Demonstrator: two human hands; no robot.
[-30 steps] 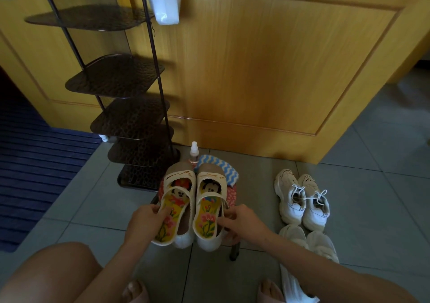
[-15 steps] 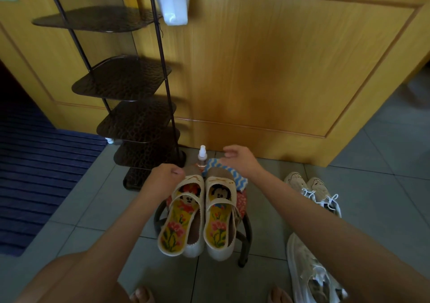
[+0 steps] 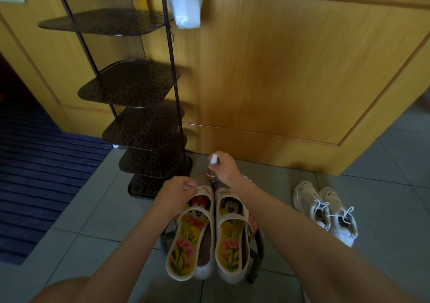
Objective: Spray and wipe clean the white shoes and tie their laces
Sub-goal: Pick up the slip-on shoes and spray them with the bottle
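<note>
Two white strap shoes, the left one (image 3: 197,230) and the right one (image 3: 231,228), lie side by side on a small stool (image 3: 257,254), showing cartoon-print insoles. My right hand (image 3: 224,169) is beyond their toes and grips a small spray bottle (image 3: 213,158) with a white cap, held upright. My left hand (image 3: 178,190) has its fingers curled at the toe of the left strap shoe and seems to hold its edge. A pair of white lace-up sneakers (image 3: 325,209) stands on the floor to the right, laces loose. The patterned cloth is almost hidden under my right wrist.
A dark metal shoe rack (image 3: 142,126) stands at the left against a wooden door (image 3: 290,70), with a white bag (image 3: 186,5) hanging from its top. A dark blue rug (image 3: 35,167) covers the floor at the far left. My knee shows at the bottom left.
Both hands left the heels of the strap shoes and reached forward. The right hand took hold of the spray bottle behind the shoes; the left hand settled at the left shoe's toe.
</note>
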